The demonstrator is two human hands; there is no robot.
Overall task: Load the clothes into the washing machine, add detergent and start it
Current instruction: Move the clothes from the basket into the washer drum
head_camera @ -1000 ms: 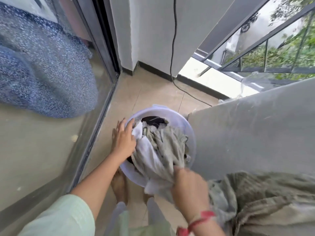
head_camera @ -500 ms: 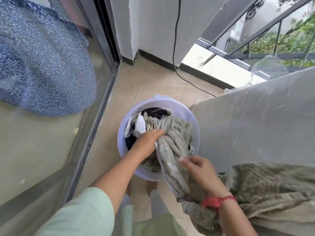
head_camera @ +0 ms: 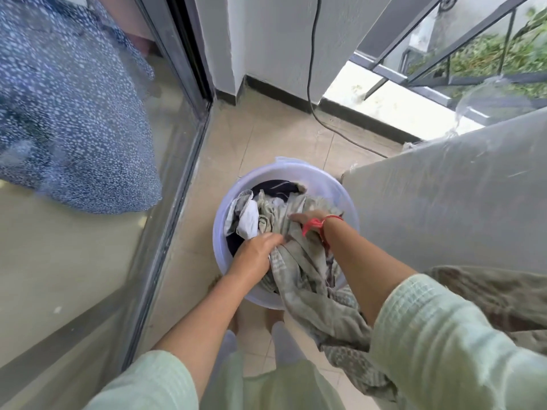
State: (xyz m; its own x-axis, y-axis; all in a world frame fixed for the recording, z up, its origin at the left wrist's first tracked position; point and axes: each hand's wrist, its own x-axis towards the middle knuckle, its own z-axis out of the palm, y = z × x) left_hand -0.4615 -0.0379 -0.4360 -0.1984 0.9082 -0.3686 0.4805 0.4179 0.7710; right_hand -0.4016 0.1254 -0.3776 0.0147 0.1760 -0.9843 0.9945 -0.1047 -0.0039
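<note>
Both hands down in the tub [head_camera: 349, 202] on the floor. Left hand [head_camera: 257, 251] closed on the grey cloth [head_camera: 299, 261]; right hand [head_camera: 307, 218] buried in the clothes [head_camera: 266, 211], grip unclear. Cloth trailing back and right toward the washer [head_camera: 444, 202], just beside the tub, nearer the right hand.

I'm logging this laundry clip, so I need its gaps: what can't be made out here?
Head view only:
- Right hand: fingers buried in the grey-green cloth; grip unclear.
- Tub: its bottom and lower clothes covered by the pile.
- Washing machine: only a grey side shows; door and controls out of frame.
</note>
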